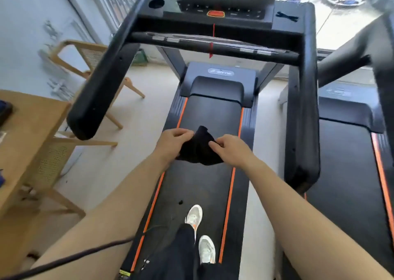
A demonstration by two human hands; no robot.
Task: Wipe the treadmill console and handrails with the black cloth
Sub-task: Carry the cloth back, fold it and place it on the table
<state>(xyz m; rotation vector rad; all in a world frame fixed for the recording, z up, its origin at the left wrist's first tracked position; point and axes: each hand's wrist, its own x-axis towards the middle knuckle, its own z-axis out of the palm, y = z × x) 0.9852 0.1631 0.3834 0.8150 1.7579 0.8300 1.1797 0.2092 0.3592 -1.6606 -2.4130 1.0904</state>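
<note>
Both hands, left point(173, 143) & right point(231, 150), are pinching the cloth point(198, 149) mid-frame; it's limp, light. You're probably bunching it before reaching console point(221, 13) up top.

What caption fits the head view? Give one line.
Standing on the treadmill belt, left hand and right hand bunch the black cloth below the console.

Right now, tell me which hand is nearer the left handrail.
Left. The left hand grips the cloth over the belt, just right of the left handrail end. The right hand pinches the cloth's other side, farther right, nearer the right handrail.
</note>
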